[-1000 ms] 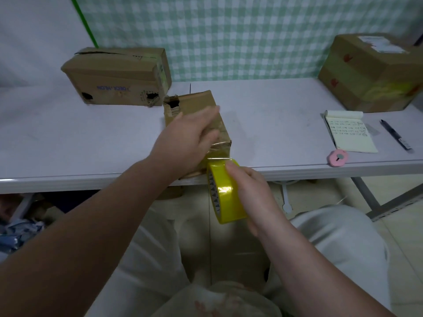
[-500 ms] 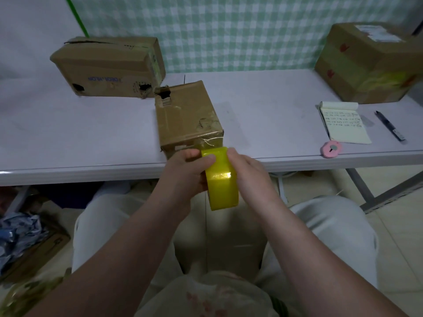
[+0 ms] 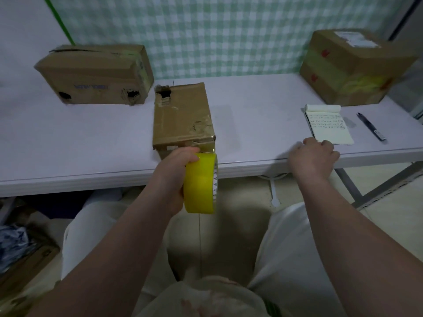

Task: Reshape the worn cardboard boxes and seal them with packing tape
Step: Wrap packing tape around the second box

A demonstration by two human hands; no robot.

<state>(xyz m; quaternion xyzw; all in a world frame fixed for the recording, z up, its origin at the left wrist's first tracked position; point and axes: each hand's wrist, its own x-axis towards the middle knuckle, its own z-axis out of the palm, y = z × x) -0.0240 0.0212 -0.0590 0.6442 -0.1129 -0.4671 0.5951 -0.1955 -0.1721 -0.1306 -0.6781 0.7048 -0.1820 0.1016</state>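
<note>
1. Tape roll [image 3: 200, 183], yellow, stands on edge in the left grip [image 3: 175, 172], whose fingers and thumb curl round it. It hangs in front of the near edge of the tabletop [image 3: 68, 145], above the person's lap.
2. The roll's top meets the front face of the middle box [image 3: 182, 117] in this view; whether they touch cannot be told.
3. That box sits closed near the front edge, with a torn hole at its far left corner and creased shiny tape over its near right corner.
4. The right grip [image 3: 313, 157] rests knuckles-up on the tabletop's near edge, just beside the notepad [image 3: 327, 125]. Its fingers curl downward and hide whatever lies beneath, so I cannot tell if it holds anything.
5. A long box [image 3: 96, 74] with two holes lies back left, and a large box [image 3: 352, 67] stands back right. A pen [image 3: 372, 127] lies right of the notepad.
</note>
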